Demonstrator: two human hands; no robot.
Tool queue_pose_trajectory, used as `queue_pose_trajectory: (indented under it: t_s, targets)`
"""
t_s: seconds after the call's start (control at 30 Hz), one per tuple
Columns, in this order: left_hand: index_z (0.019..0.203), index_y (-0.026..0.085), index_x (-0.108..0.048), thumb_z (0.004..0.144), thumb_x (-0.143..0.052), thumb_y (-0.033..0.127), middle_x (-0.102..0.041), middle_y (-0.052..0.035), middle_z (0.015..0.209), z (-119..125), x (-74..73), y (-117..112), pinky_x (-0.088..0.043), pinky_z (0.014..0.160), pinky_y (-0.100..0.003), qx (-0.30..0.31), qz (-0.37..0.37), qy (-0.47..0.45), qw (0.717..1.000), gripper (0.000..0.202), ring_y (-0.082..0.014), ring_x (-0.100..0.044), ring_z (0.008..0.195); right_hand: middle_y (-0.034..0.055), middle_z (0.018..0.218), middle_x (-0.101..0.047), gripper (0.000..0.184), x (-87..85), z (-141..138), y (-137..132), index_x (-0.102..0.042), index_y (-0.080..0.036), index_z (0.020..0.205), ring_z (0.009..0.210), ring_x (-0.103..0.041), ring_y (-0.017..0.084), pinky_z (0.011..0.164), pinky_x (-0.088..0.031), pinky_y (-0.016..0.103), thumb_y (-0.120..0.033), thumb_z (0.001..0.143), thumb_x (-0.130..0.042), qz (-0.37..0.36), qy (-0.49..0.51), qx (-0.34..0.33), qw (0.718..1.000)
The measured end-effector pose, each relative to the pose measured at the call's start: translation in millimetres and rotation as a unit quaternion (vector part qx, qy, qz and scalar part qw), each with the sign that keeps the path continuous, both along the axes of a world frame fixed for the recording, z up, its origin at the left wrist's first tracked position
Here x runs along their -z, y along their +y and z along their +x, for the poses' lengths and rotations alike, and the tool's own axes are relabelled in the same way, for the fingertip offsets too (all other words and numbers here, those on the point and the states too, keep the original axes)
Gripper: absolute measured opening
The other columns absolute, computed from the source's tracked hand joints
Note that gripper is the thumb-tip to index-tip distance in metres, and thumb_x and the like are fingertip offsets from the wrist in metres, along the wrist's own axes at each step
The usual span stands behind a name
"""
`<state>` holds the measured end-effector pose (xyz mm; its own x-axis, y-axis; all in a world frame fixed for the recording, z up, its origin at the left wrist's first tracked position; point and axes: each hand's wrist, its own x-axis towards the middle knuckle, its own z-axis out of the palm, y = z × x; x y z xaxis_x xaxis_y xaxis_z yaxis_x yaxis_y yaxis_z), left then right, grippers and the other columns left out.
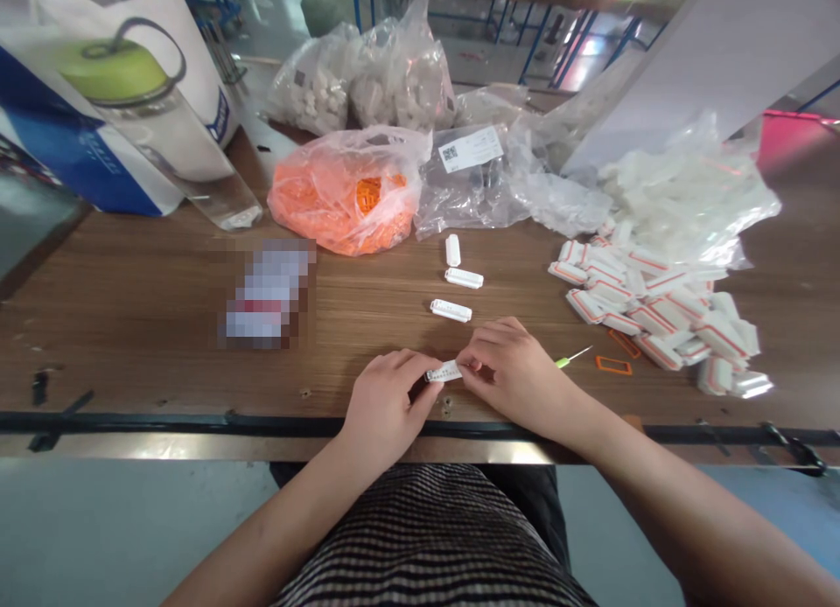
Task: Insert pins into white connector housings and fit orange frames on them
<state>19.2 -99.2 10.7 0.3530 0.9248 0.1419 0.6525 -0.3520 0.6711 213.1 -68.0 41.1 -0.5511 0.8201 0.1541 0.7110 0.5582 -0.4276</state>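
White, narrow plastic casing [444,373] right at the centre, just above the table's near edge, and both hands are on it! Left hand [388,403] has its grip pinched shut on the dark-tipped left end, thumb below, fingers curled above. Right hand [507,364] matches it from the other side, thumb and fingertips nipped together at the right end, knuckles up, wrist bent inward. Both forearms slant in from the lower corners, the casing level between them.

Just beyond the fingers, three more white plastic casings [451,310] run in a loose column up the brown wood-grained table [367,305]. Beside the right wrist, partly behind it, pokes a green-handled screwdriver [563,362], and past that lie two thin orange rectangular frames [613,365]. Further right, what a heap: white casings with orange edging [662,310], piled against a crumpled clear plastic bag [689,196].

Out to the left, a pixelated patch [266,294], its contents unreadable. Across the back, a translucent bag bulging with orange pieces [341,196], clear bags of white pieces [394,87] behind it, a clear bag with a white label [469,183] alongside, and a clear, green-lidded bottle [190,165] leaning far left.
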Motion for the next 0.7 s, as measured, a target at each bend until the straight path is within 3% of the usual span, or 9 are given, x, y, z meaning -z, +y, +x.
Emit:
queue_pose_trajectory:
  t_s: [0.2,0.53,0.6,0.7]
  targets:
    - [0.097,0.023,-0.067,0.090,-0.060,0.024,-0.069,-0.0014,0.087,-0.1,-0.3,-0.2,-0.048,0.072,-0.036,-0.002,0.006,-0.006,1.000,0.011,-0.0185,-0.061,0.076,0.0005,0.068,-0.066,0.020,-0.6,11.5,-0.9,-0.071,-0.022,0.082,0.069,-0.059,0.016,0.074,-0.039,0.035,-0.020,0.090,-0.052,-0.014,0.028,-0.017,0.999]
    - [0.099,0.023,-0.066,0.089,-0.062,0.021,-0.069,-0.0009,0.090,-0.9,1.1,0.8,-0.048,0.075,-0.038,0.002,0.001,-0.007,1.000,0.011,-0.0201,-0.062,0.079,0.0035,0.067,-0.068,0.023,10.9,4.9,-21.4,-0.073,-0.018,0.086,0.068,-0.058,0.019,0.076,-0.039,0.039,-0.019,0.091,-0.050,0.165,-0.070,-0.020,0.984]
    - [0.099,0.023,-0.066,0.088,-0.063,0.020,-0.069,-0.0010,0.088,-1.2,0.8,1.3,-0.048,0.074,-0.038,-0.002,0.001,-0.002,1.000,0.012,-0.0204,-0.062,0.079,0.0031,0.072,-0.071,0.022,8.7,13.7,-20.8,-0.073,-0.020,0.090,0.070,-0.060,0.019,0.074,-0.041,0.038,-0.020,0.091,-0.051,0.140,-0.032,0.014,0.989]
    - [0.098,0.022,-0.065,0.088,-0.064,0.019,-0.068,-0.0013,0.087,-1.1,0.2,1.6,-0.048,0.073,-0.038,-0.003,0.003,0.002,1.000,0.011,-0.0204,-0.061,0.078,0.0031,0.077,-0.073,0.020,3.9,43.6,-13.7,-0.072,-0.022,0.082,0.073,-0.065,0.020,0.072,-0.043,0.037,-0.024,0.090,-0.054,0.095,0.015,0.130,0.987]
